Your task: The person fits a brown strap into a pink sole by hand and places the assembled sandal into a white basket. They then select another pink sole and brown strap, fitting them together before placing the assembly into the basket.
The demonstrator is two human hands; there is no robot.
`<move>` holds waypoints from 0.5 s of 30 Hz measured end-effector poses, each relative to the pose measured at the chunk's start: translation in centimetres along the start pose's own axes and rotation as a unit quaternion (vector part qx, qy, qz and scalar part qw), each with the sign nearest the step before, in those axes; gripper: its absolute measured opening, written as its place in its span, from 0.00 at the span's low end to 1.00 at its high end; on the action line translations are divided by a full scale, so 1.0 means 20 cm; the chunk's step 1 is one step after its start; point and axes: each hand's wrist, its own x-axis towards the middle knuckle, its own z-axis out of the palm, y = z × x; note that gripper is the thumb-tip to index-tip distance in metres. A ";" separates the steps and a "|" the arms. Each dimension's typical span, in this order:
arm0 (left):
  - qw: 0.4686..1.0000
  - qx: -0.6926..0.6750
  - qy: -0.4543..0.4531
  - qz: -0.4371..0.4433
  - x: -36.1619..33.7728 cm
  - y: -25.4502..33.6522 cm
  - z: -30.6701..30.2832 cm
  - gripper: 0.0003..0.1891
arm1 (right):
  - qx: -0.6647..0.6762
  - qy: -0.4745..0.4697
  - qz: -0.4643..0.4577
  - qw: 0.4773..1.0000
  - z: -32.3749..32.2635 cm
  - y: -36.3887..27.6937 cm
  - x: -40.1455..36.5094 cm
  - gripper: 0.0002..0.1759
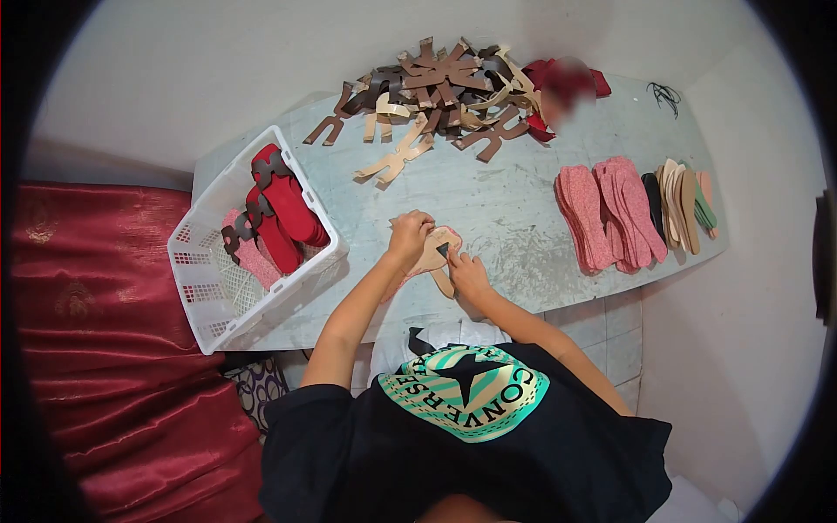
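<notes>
A sandal sole [430, 258] with a tan underside and pink edge is in front of me, near the table's front edge. My left hand [410, 235] is closed on its upper left side, fingertips partly hidden. A tan strap end [443, 283] sticks out below the sole. My right hand [471, 277] is closed, its fingertips at a small dark triangular piece [443, 249] against the sole's underside. Whether that piece is a tool tip or part of the sandal, I cannot make out.
A white plastic basket [209, 327] with strapped red and pink sandals stands at the left. Brown, black and cream cut straps [445, 74] are heaped at the back, beside red pieces [602, 83]. Pink soles [582, 218] and other coloured soles [684, 205] lie at the right.
</notes>
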 end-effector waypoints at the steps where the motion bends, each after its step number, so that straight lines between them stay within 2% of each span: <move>1: 1.000 0.000 0.000 -0.001 -0.03 0.03 0.01 0.06 | 0.018 -0.020 0.005 1.000 0.00 0.00 0.00 0.23; 3: 0.998 -0.031 0.043 -0.030 -0.07 0.07 0.03 0.06 | 0.036 -0.039 0.009 0.999 0.00 -0.01 0.00 0.22; 6: 0.997 -0.026 0.070 -0.020 -0.11 0.05 0.08 0.06 | 0.037 -0.054 0.015 0.998 0.01 0.00 0.00 0.23; 8: 0.998 -0.008 0.068 -0.014 -0.14 0.06 0.12 0.05 | -0.002 0.000 0.003 1.000 0.03 -0.01 0.00 0.24; 10: 0.998 0.013 0.066 -0.008 -0.17 0.03 0.14 0.05 | 0.013 0.004 0.003 1.000 0.02 0.00 -0.01 0.25; 12: 0.996 0.052 0.039 0.059 -0.19 0.01 0.15 0.07 | 0.025 0.007 0.004 1.000 0.01 0.00 -0.01 0.25; 13: 0.996 0.052 0.039 0.059 -0.19 0.01 0.16 0.07 | 0.015 -0.001 -0.001 1.000 0.01 0.00 -0.01 0.25; 15: 0.989 0.066 0.087 0.101 -0.21 0.02 0.18 0.11 | 0.004 -0.011 -0.008 1.000 0.00 -0.01 -0.01 0.24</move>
